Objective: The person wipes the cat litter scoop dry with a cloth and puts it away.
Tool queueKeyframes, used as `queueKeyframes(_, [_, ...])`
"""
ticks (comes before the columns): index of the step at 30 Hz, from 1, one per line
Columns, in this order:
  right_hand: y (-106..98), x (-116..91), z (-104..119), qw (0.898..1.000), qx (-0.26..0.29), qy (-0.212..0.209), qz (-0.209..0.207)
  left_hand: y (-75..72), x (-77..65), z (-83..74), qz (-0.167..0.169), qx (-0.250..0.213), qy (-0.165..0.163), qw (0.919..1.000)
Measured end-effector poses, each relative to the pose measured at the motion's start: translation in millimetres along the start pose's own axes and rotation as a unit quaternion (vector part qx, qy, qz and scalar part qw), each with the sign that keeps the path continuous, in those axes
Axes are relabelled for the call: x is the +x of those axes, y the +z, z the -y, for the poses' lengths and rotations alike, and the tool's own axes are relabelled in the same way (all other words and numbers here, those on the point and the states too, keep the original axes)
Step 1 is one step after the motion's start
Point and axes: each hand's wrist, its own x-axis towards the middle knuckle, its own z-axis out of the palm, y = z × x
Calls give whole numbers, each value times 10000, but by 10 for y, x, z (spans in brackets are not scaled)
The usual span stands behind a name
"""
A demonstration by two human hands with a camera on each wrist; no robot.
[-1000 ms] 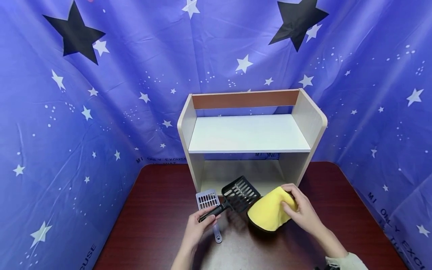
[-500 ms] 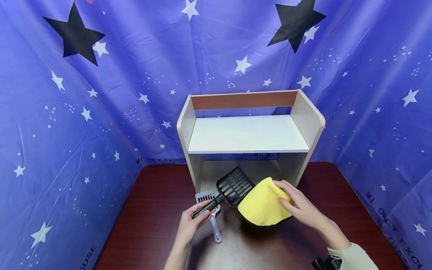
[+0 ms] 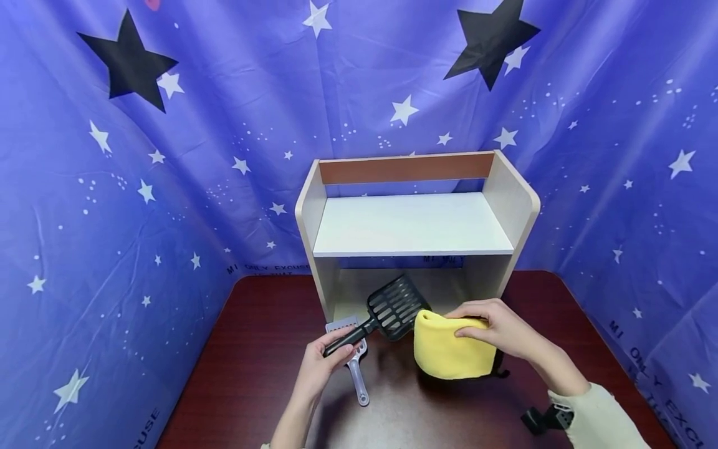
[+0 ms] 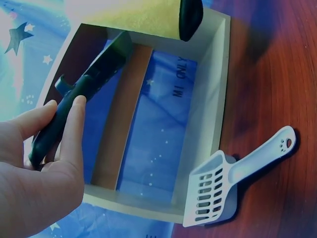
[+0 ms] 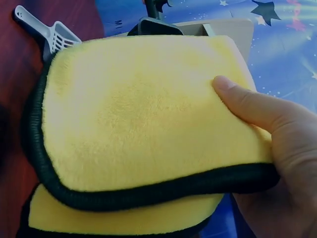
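My left hand (image 3: 321,363) grips the handle of a black slotted litter scoop (image 3: 397,307), which is raised above the table. In the left wrist view the fingers and thumb pinch that black handle. My right hand (image 3: 496,325) holds a folded yellow cloth (image 3: 453,349) with dark edging, thumb on top, as the right wrist view shows. The cloth's left edge is close to the black scoop's head; from the head view I cannot tell if they touch. A pale grey litter scoop (image 4: 210,191) with a paw-print cutout lies on the table beneath my left hand.
Behind the hands stands a two-tier shelf unit (image 3: 415,224) with a white upper board. It rests on a dark red-brown table (image 3: 252,368). Blue star-patterned curtains (image 3: 224,125) hang behind and along both sides.
The black scoop has shifted up and left, then back right. The yellow cloth went left, then returned right and now hangs more folded. Both hands keep hold of their things.
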Motion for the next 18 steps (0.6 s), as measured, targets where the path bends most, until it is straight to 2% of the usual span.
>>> queueKeyframes(4, [-7,81,14,9996,-3,-270,7,47,3,5,38,89,90,9999])
queueKeyframes(9, [25,182,57,9986,34,-515,-132,83,-13,39,348,32,265,9990])
queueKeyframes(12, [56,229,67,9982,-231,-472,-301,111,-20,45,472,63,407,9980])
queueKeyframes(15, [98,263,68,9962,-636,-275,-520,150,-23,44,461,141,486,9977])
queueKeyframes(18, [153,288,63,9921,-1016,-157,-722,187,-22,53,414,118,416,9982])
